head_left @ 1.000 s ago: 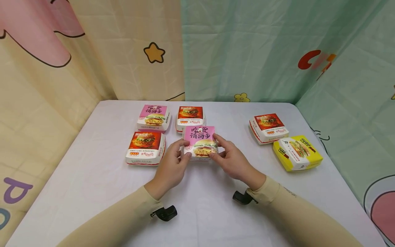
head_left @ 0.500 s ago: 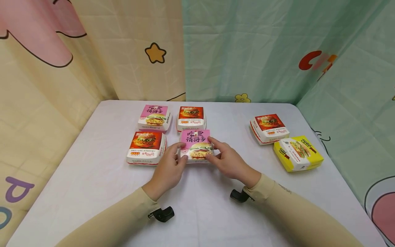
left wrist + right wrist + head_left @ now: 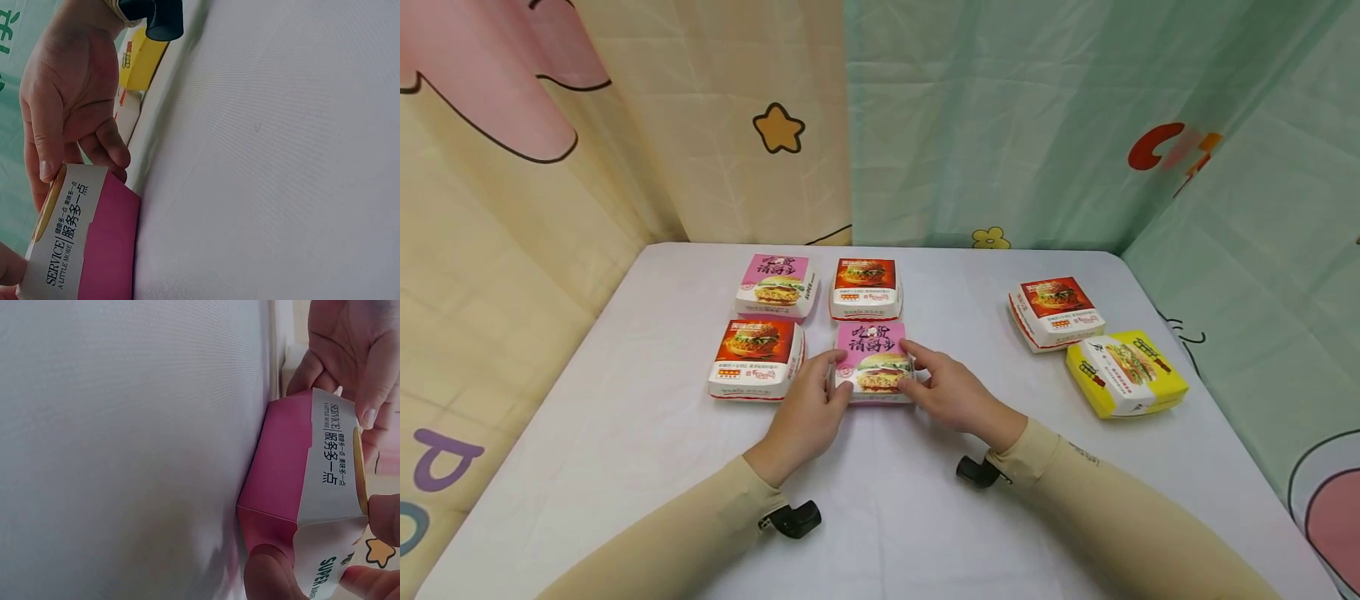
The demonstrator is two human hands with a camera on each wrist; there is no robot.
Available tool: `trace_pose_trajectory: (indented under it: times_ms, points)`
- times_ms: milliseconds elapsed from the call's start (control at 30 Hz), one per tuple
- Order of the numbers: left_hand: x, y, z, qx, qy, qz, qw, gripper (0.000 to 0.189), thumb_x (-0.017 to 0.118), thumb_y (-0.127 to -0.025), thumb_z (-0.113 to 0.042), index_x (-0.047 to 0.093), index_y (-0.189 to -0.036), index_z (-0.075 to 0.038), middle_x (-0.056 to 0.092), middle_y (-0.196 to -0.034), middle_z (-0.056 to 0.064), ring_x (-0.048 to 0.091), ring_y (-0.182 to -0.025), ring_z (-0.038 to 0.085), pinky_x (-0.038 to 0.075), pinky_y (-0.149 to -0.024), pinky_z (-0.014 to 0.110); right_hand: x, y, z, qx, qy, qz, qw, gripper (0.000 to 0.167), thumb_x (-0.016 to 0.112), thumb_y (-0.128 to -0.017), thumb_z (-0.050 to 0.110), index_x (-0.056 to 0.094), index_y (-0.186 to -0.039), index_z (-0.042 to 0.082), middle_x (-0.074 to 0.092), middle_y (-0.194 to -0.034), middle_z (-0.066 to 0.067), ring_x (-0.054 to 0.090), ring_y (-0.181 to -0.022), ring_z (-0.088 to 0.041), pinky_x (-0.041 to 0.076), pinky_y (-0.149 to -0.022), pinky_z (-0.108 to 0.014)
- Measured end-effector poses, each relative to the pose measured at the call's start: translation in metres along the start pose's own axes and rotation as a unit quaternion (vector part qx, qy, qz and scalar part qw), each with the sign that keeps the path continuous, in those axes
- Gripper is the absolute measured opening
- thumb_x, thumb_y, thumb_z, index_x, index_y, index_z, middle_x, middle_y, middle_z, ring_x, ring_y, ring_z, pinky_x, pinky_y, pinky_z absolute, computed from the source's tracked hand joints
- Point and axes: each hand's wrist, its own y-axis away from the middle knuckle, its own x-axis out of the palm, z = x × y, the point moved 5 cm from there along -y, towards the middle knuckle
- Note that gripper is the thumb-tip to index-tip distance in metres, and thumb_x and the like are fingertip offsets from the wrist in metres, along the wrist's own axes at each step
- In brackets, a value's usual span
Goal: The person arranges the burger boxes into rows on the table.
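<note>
A pink and white burger box [image 3: 874, 360] sits on the table, with the left hand [image 3: 805, 414] gripping its left side and the right hand [image 3: 961, 397] its right side. Each thumb lies near the front corner of the lid. In the left wrist view the box's front face [image 3: 69, 244] bears printed lettering. The right wrist view shows the pink lower half of the box [image 3: 281, 456] down on the cloth. Just behind this box stands a red and white burger box [image 3: 866, 289], and another red and white box [image 3: 756, 360] is left of the left hand.
At the back left is a second pink burger box [image 3: 777, 286]. To the right stand a red and white box [image 3: 1057, 313] and a yellow and white box [image 3: 1127, 373], close together. Patterned curtains [image 3: 970, 125] hang behind the white table [image 3: 880, 533].
Both hands have drawn the pink box toward the front and slightly left, from overlapping the view of the red box behind it to lying in front of it. The other boxes stay put.
</note>
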Motion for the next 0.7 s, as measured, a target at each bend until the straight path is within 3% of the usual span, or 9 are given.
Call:
trace_pose_trajectory:
  times_ms: [167,700]
  points:
    - [0.0002,-0.0034,0.0014,0.003,0.0,0.003,1.0,0.051,0.059,-0.107,-0.023,0.046,-0.154,-0.009,0.047,-0.158,0.015,0.044,-0.148,0.031,0.037,-0.124,0.053,-0.0004,-0.0025,0.0008,0.007,0.02,0.004,0.9998,0.067,0.067,-0.104,0.032,0.039,-0.164,0.021,0.062,-0.141,-0.02,0.061,-0.086,-0.018,0.05,-0.072,-0.03]
    - [0.0009,-0.0069,0.0023,-0.001,-0.001,0.011,0.9999,0.05,0.058,-0.108,-0.023,0.045,-0.154,-0.008,0.046,-0.158,0.015,0.041,-0.152,0.032,0.034,-0.126,0.053,-0.0001,-0.0085,-0.0013,0.021,0.031,0.011,0.9992,0.067,0.067,-0.104,0.036,0.04,-0.164,0.025,0.061,-0.145,-0.019,0.058,-0.092,-0.022,0.048,-0.073,-0.032]
